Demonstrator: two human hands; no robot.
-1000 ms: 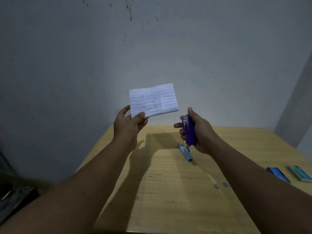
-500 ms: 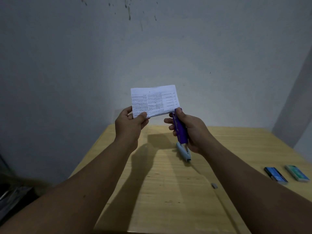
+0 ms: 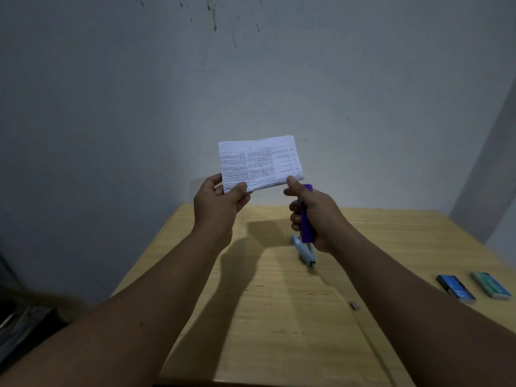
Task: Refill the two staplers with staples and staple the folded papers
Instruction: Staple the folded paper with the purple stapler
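— Both hands up?
— Yes. My left hand pinches the lower left corner of the folded paper between thumb and fingers. My right hand is wrapped tight around the purple stapler, its top end at the paper's lower right corner.
— Room around the edges?
— Plenty: the paper's top and sides hang in open air before the grey wall.
— And below?
— A second, pale stapler lies on the wooden table just under my right hand. Near the table's right edge sit two small boxes, one blue, one green, well apart from my hands.
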